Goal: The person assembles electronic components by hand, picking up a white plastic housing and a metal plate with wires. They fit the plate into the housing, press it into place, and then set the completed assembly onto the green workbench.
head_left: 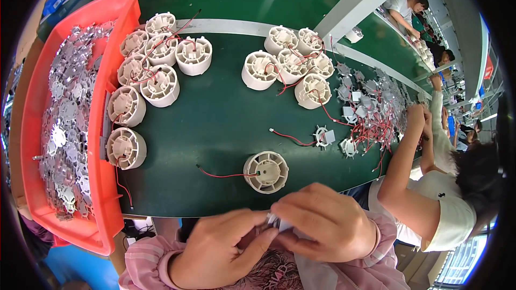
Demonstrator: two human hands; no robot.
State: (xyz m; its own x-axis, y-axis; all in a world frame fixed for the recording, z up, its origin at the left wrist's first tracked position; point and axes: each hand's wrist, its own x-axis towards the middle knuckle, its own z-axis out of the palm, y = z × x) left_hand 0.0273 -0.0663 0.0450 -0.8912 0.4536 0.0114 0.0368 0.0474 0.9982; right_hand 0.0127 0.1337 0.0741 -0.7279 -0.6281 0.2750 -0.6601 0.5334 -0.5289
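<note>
Near the table's front edge my left hand [226, 244] and my right hand [322, 220] meet, fingers pinched together on a small silvery-grey metal part [280, 224]. Most of that part is hidden by the fingers. Just beyond my hands a round white plastic housing [266, 172] stands on the green table, a red wire [226, 175] running out of it to the left. Farther to the right lies a single spoked metal piece [323, 137] bearing a grey square block, with its own red wire.
At the left a red bin [102, 145] holds many silvery metal pieces. White housings with red wires [161, 86] stand in two groups at the far side. A heap of wired metal pieces [371, 102] lies at right, beside a co-worker's arm [403, 156]. A grey post [365, 0] rises behind.
</note>
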